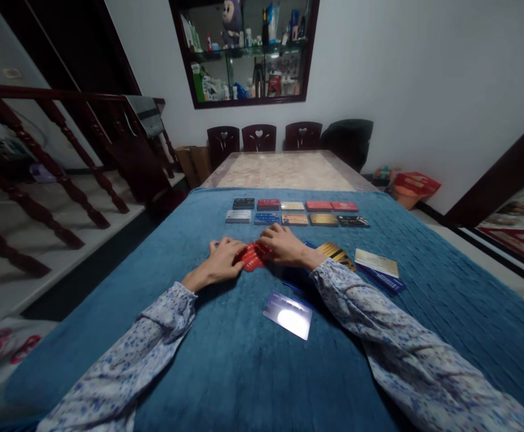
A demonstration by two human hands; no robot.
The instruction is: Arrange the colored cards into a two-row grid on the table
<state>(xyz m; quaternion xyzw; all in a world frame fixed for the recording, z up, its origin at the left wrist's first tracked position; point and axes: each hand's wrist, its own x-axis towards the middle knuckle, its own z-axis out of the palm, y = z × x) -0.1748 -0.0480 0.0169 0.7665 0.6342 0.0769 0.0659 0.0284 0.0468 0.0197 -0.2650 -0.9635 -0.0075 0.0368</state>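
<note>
Red cards (253, 257) are gathered on the blue cloth (216, 348), between my two hands. My left hand (220, 259) grips their left side with bent fingers. From the right, my right hand (284, 245) closes over their other edge, its fingers partly hiding them. A shiny silver card (289, 314) lies nearer to me. Gold-and-black cards (336, 255) and blue cards (298, 279) lie loose beneath and beside my right forearm. Farther right, a pale gold card (377, 263) overlaps a blue card (394, 284).
Beyond my hands, card stacks stand in two rows, among them a black stack (243, 203), a white stack (238, 216) and a gold stack (323, 219). The bare tabletop (284, 171) continues behind the cloth, with chairs (258, 138) at its far end. A wooden railing (63, 138) is at left.
</note>
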